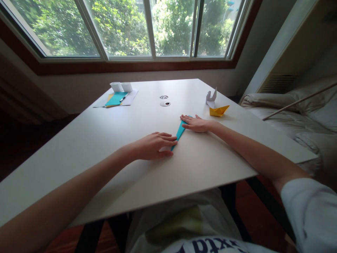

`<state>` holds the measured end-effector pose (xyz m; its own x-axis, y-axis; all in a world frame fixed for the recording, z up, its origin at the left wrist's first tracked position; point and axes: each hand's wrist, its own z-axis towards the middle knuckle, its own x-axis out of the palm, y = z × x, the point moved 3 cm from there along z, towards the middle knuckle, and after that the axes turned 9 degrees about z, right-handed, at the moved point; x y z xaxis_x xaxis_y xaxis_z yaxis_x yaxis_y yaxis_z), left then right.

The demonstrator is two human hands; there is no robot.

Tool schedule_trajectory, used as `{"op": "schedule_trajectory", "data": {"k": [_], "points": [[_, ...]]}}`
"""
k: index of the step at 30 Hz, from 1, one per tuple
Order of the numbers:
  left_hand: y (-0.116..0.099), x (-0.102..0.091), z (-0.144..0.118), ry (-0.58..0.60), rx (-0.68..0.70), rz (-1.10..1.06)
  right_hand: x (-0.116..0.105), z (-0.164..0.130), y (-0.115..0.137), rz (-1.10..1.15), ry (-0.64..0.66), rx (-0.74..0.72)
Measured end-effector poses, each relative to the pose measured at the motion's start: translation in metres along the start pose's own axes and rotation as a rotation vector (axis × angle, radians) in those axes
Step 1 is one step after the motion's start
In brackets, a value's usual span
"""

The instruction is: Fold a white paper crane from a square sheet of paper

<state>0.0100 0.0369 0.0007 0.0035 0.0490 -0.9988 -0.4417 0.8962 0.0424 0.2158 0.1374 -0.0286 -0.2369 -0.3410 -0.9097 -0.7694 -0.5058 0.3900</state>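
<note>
Two hands press a teal paper [179, 131] flat on the white table [105, 140] at the middle of the frame: the left hand [155, 144] lies palm down with fingers together on its near tip, the right hand [195, 123] lies flat on its far end, neither gripping anything. The paper is already folded into a long narrow strip with a pointed end, so several creases look done, but it is still flat and far from a finished figure. At upper right stand two finished pieces, a white crane [211, 98] and just beside it a yellow boat [218, 110]. At upper left lie paper sheets [117, 98] with a pen [122, 99] on them, and two small white boxes [121, 86] behind; I cannot tell what is in them.
</note>
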Motion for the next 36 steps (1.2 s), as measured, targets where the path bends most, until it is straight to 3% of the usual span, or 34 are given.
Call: {"op": "schedule_trajectory", "data": {"k": [6,13,18,24,28,36], "points": [[0.004,-0.001,-0.001,-0.072,-0.111,0.065,-0.004,-0.013,-0.006,-0.043,-0.023,-0.074],[0.041,0.007,-0.011,-0.163,-0.252,0.068,-0.022,-0.031,0.006,-0.232,-0.202,-0.335],[0.06,0.01,-0.017,-0.192,-0.322,0.022,-0.025,-0.033,0.013,-0.211,-0.213,-0.36],[0.06,0.007,-0.02,-0.203,-0.341,-0.006,-0.027,-0.037,0.014,-0.153,-0.259,-0.338],[0.057,0.007,-0.021,-0.208,-0.326,0.013,-0.028,-0.039,0.017,-0.118,-0.323,-0.4],[0.062,0.011,-0.022,-0.219,-0.439,0.117,-0.026,-0.034,0.011,-0.188,-0.317,-0.415]]}}
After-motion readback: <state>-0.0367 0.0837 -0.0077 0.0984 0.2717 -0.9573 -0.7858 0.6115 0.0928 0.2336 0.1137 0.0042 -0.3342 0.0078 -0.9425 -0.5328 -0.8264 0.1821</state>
